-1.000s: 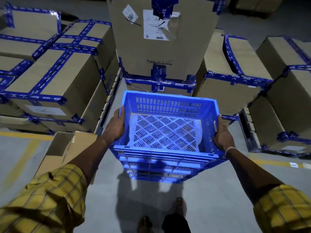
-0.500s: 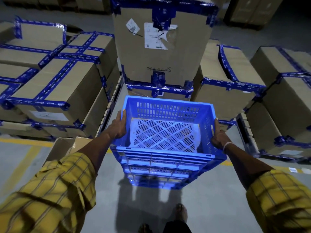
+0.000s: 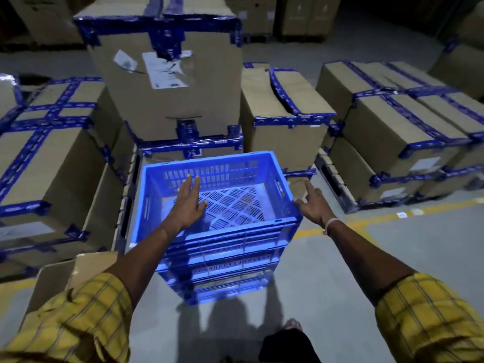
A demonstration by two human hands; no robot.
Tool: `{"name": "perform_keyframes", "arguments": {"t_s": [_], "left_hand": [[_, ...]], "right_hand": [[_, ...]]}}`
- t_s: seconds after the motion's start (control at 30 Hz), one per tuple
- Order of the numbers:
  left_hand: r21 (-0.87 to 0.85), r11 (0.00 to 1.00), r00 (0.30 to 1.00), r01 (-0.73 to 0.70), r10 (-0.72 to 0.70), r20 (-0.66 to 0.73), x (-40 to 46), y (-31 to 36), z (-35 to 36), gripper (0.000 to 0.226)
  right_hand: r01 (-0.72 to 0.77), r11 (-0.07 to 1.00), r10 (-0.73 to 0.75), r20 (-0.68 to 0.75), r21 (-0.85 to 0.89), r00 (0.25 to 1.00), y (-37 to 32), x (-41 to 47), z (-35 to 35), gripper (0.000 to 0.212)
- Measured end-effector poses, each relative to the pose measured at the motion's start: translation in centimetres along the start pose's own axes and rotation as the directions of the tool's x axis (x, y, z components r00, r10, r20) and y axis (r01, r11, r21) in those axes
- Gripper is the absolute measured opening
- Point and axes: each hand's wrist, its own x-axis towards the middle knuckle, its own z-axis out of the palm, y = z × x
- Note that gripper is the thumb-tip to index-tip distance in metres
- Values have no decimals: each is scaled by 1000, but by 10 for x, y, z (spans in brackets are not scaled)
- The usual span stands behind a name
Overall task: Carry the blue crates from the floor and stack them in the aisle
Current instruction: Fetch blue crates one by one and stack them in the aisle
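Blue crate point(image 3: 217, 197) atop stack of crates point(image 3: 225, 273) on aisle floor point(image 3: 408, 260), before taped cartons point(image 3: 167, 100). Left hand point(image 3: 189, 203) over crate, fingers straight, holding nothing. Right hand point(image 3: 314, 203) beside right rim, fingers loosely spread.

Dimly lit, with dark upper corners, shadows cast toward the viewer on the floor point(image 3: 392, 258), soft motion blur throughout, and wide-angle bending at the edges.

No text can be read; the white label point(image 3: 165, 70) on the tall far box point(image 3: 167, 100) seems printed, but blurred.
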Motion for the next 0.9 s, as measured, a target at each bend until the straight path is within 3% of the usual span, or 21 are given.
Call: {"name": "perform_keyframes", "arguments": {"t_s": [0.27,0.5,0.67,0.9], "left_hand": [[-99,966,970,-239,243,31,71,121,56,79],[-132,890,889,-437,449,83,135,256,138,72],[-188,848,840,-495,523,144,163,358,214,73],[-302,761,718,-574,645,262,182,502,314,74]], "right_hand": [[-8,988,41,-210,155,977,84,-32,-73,82],[-167,956,247,-355,241,902,200,-74,-152,78],[-263,906,394,-432,333,811,289,-117,-204,83],[-362,811,575,-518,459,633,389,-191,-273,84]]}}
